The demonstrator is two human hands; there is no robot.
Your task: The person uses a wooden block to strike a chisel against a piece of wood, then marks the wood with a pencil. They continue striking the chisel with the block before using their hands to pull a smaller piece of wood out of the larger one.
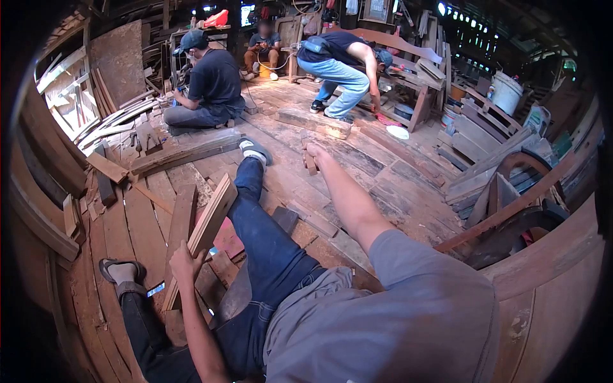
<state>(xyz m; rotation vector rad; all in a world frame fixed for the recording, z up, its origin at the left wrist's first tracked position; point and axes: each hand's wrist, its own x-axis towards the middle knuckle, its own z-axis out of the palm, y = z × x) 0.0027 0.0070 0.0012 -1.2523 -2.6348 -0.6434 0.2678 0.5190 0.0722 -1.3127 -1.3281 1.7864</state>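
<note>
My left hand is closed around the edge of a long wooden plank, which stands tilted between my legs. A second reddish-brown board stands close behind it. Stretched out in front, my right hand is wrapped round a short brown wooden piece; its exact kind is too small to make out. This piece is held above the floorboards, apart from the plank. My legs are spread on either side, with small wood offcuts lying between them.
A thick beam lies beyond my foot. One person sits working at the left, another bends over at the back, and a third sits behind. Stacked timber, a white bucket and a curved wooden panel are at right.
</note>
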